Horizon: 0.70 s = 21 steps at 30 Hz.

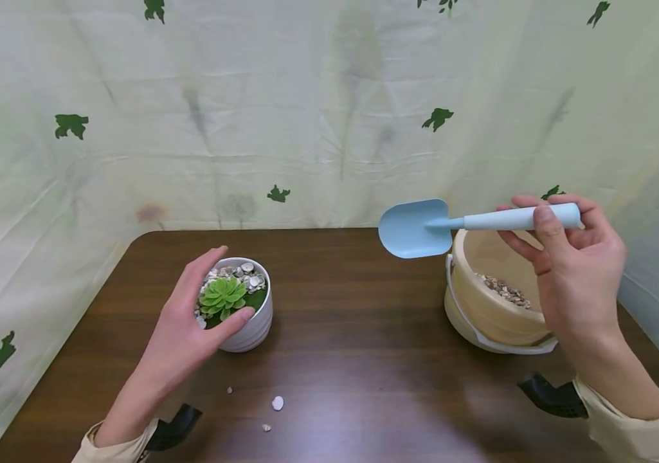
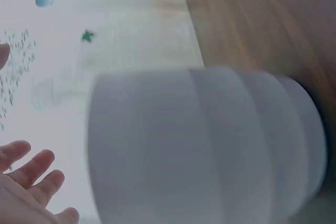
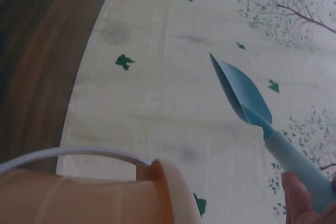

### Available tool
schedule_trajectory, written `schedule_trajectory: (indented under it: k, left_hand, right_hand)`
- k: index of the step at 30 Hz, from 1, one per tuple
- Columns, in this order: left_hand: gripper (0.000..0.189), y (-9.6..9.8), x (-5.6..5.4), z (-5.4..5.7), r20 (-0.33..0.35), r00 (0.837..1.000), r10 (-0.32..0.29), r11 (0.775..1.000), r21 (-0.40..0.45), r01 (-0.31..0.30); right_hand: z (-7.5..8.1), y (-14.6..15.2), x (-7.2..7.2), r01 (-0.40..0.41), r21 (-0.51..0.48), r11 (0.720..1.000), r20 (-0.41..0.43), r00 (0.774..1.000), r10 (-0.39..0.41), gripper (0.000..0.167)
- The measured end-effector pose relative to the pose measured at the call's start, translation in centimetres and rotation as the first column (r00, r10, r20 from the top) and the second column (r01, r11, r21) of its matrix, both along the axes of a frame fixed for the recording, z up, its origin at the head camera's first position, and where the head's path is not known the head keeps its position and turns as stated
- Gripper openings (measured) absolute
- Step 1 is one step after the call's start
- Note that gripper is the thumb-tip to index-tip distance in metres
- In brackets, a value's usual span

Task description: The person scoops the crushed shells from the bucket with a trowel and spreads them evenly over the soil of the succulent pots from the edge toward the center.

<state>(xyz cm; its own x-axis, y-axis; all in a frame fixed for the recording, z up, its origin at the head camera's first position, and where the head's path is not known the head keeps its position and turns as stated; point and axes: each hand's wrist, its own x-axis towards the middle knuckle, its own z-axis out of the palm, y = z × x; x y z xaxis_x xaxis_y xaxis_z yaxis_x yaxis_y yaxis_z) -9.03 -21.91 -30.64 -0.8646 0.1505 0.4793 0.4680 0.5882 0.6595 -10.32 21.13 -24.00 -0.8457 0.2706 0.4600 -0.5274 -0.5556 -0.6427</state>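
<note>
A light blue trowel (image 1: 416, 229) is held by its handle between the thumb and fingers of my right hand (image 1: 580, 270), above a cream bucket (image 1: 482, 318) with pebbles (image 1: 505, 290) inside. In the right wrist view the trowel's blade (image 3: 245, 90) tilts upward beside the bucket (image 3: 94, 198). My left hand (image 1: 196, 321) is spread at the near left side of a white ribbed pot (image 1: 260, 325), which holds a green succulent (image 1: 223, 296) and pale stones. The left wrist view has the fingers (image 2: 39, 169) straight and apart from the pot (image 2: 205, 140).
A few loose white stones (image 1: 278, 403) lie on the brown wooden table (image 1: 352, 386) in front of the pot. The bucket's pale carrying handle (image 1: 517, 349) hangs down its near side. A leaf-patterned cloth (image 1: 317, 96) hangs behind the table.
</note>
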Motion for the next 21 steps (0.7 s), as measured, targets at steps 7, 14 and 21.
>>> schedule_trajectory:
  k: [7,14,21]
  left_hand:
    - [0.088,3.5,0.1,0.6,-0.073,0.990,-0.120,0.993,-0.015,0.119]
    - [0.081,8.0,-0.1,-0.6,-0.011,0.964,-0.266,0.964,0.014,0.266]
    - [0.075,11.5,-1.1,-1.4,0.118,0.938,-0.326,0.945,0.059,0.321]
  right_hand:
    - [0.7,2.4,0.1,0.016,-0.019,1.000,-0.007,1.000,-0.016,0.022]
    - [1.6,4.9,0.0,0.105,0.002,0.995,-0.003,0.995,-0.105,0.025]
    - [2.3,7.3,-0.6,0.286,0.183,0.941,-0.027,0.958,-0.286,0.041]
